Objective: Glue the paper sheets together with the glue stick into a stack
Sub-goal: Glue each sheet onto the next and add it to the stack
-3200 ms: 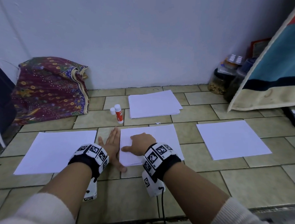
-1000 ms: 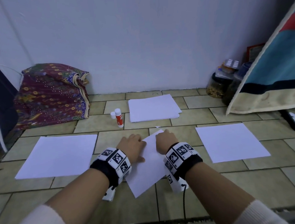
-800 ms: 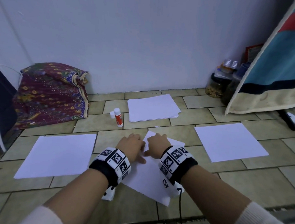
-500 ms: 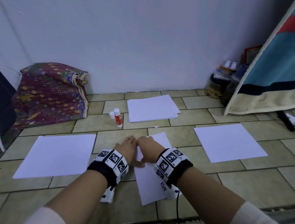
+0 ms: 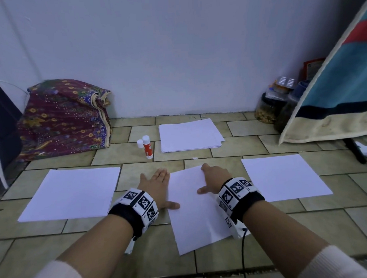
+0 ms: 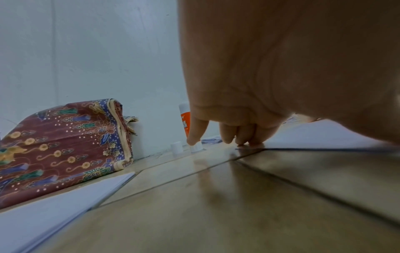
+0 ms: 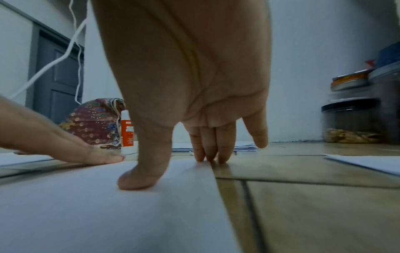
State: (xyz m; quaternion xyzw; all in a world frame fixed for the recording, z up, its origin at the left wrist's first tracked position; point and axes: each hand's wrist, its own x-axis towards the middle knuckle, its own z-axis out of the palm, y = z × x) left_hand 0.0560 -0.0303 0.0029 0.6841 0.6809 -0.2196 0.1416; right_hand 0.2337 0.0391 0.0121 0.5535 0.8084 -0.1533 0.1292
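- A folded flowery cloth sits far left by the wall.
- One white paper sheet lies flat on the tile floor, on the left.
- The glue stick stands up behind, with its little white cap off and just beside it. No one is holding it.
- The left hand lies flat on the floor, fingers straight and close together. Its thumb touches the left edge of the middle paper.
- The middle paper is turned a bit crooked. It may be a few sheets stuck together, but I cannot tell how many.
- The right hand presses down on the paper's far right corner, fingers straight and spread, thumb flat on the sheet.
- A pile of spare paper waits behind, near the wall.
- Another single sheet lies on the right, and food jars stand in the far corner.
- I think the step now is lining up and pressing the middle paper flat.
- Next, one hand should pick up the glue stick and rub glue on top, while the other hand keeps the paper from sliding.
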